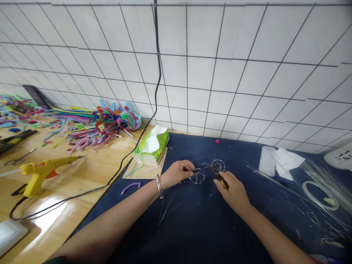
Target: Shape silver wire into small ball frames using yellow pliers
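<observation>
Head view: left hand (177, 173) pinching small round wire frame (198, 176) by its edge, fingers narrow. Right hand (233, 189) wrapped round yellow-black pliers (216, 173), tips right by second wire frame (218, 162), can't tell if touching. Both frames over dark blue bench cover (198, 227). Thin wire looks bendy imo, so squeezing too hard could squash rim; careless plier tips might snag neighbouring frame.

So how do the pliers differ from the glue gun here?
The pliers are gripped in the right hand over the dark blue surface; the glue gun lies unheld on the wooden tabletop. The pliers are dark with some yellow, while the glue gun is mostly yellow. Both are hand tools with yellow on them.
</observation>
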`<action>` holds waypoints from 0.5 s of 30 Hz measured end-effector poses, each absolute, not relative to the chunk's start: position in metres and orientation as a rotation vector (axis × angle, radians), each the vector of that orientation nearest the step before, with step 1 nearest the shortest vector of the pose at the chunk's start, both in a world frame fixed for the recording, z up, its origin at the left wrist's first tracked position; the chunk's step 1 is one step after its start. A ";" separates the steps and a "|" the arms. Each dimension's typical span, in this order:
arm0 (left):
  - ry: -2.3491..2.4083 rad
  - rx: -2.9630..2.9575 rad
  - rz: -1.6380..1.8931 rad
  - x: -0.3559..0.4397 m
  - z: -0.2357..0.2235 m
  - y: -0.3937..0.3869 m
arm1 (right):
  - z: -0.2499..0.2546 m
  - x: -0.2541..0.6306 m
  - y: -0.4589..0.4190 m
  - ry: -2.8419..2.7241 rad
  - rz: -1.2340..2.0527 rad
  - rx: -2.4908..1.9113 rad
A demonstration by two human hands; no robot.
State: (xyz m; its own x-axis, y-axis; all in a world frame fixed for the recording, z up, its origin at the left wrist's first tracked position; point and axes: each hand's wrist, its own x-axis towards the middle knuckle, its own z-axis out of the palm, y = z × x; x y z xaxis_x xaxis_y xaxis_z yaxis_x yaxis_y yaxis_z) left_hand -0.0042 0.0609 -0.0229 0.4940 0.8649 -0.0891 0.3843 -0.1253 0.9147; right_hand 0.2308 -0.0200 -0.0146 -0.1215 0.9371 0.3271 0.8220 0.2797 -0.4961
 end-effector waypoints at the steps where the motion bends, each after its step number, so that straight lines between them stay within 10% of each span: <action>1: 1.053 1.705 0.594 -0.004 -0.023 0.061 | -0.015 0.231 -0.020 -1.974 0.257 -1.571; 15: 0.947 1.562 0.754 -0.002 -0.024 0.064 | -0.018 0.230 -0.020 -1.971 0.262 -1.574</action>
